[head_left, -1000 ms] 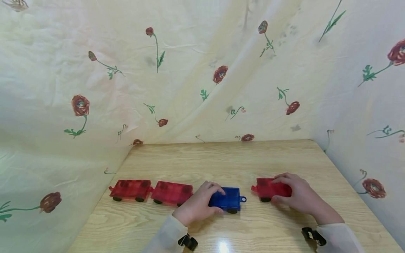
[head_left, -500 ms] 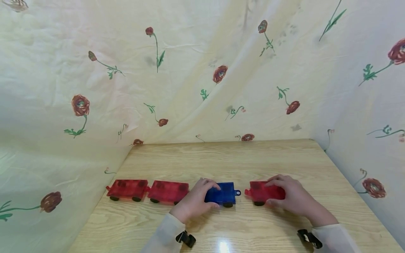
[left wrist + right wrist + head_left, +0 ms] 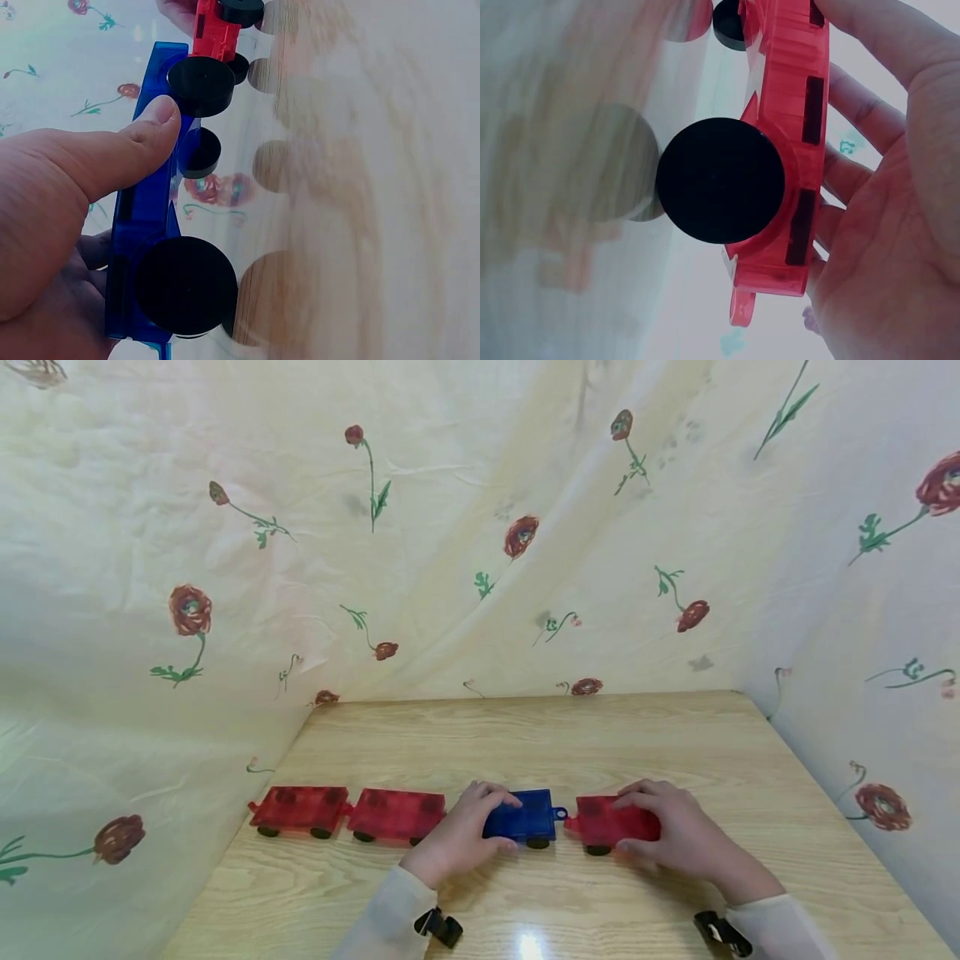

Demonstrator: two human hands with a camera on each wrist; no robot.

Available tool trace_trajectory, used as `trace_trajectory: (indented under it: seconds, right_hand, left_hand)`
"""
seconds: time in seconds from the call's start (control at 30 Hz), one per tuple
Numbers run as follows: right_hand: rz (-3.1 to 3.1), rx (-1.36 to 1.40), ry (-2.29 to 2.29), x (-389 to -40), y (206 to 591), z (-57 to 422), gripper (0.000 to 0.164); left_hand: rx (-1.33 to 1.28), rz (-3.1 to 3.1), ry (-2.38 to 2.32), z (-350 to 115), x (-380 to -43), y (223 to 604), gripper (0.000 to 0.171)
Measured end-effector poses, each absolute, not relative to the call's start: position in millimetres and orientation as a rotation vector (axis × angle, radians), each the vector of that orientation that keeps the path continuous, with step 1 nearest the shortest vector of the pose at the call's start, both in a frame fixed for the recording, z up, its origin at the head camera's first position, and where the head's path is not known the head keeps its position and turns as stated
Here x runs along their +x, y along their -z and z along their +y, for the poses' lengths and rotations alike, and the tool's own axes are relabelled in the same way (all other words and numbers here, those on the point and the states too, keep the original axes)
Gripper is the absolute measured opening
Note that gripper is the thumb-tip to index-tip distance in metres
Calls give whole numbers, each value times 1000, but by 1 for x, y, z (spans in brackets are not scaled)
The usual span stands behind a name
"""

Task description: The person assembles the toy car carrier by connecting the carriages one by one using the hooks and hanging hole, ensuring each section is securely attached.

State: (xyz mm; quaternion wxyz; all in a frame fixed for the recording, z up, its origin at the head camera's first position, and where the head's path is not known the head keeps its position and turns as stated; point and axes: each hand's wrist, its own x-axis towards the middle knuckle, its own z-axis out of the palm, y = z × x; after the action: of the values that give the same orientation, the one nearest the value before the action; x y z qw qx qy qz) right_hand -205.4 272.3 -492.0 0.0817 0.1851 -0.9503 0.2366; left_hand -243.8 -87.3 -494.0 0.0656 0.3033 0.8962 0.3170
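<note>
My left hand (image 3: 467,833) holds a blue toy train car (image 3: 531,814) from above, thumb on the near side and fingers over the far side. The left wrist view shows my thumb (image 3: 154,135) on the blue side wall, above black wheels. My right hand (image 3: 678,831) grips a red toy train car (image 3: 596,818) the same way. Its small red hook points left, right at the blue car's ring coupling (image 3: 559,813). In the right wrist view the red car's black wheel (image 3: 720,180) is close over its reflection in the table.
Two more red cars, one at far left (image 3: 298,810) and one nearer (image 3: 396,814), stand in line left of the blue car. All are on a wood-grain table (image 3: 525,735). Flowered cloth (image 3: 450,527) hangs behind and at both sides.
My right hand has brought its red car left and slightly nearer me, up to the blue car's ring. My left hand, the blue car and the left-hand red cars have shifted slightly left.
</note>
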Motion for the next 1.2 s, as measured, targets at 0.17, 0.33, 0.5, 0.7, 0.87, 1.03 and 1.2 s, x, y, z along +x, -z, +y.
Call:
trace_trajectory:
  seconds: [0.17, 0.33, 0.5, 0.7, 0.87, 1.03, 1.2]
  right_hand:
    - [-2833, 564, -705, -203, 490, 267, 47]
    - [-2850, 558, -699, -204, 489, 263, 47]
    - [-2862, 541, -689, -204, 491, 262, 47]
    - [-2834, 560, -689, -204, 493, 261, 48]
    - [-2843, 560, -681, -204, 494, 260, 49]
    - [-2851, 555, -688, -204, 492, 259, 48]
    - [-2872, 537, -688, -203, 491, 261, 47]
  left_hand:
    - [922, 2705, -944, -87, -244, 495, 54]
    - [917, 2706, -941, -87, -243, 495, 54]
    - [934, 2705, -936, -87, -243, 495, 54]
    - [946, 2720, -919, -87, -244, 497, 54]
    - [931, 2723, -911, -86, -243, 497, 55]
    - [930, 2727, -907, -86, -243, 495, 55]
    - [934, 2718, -909, -87, -242, 495, 56]
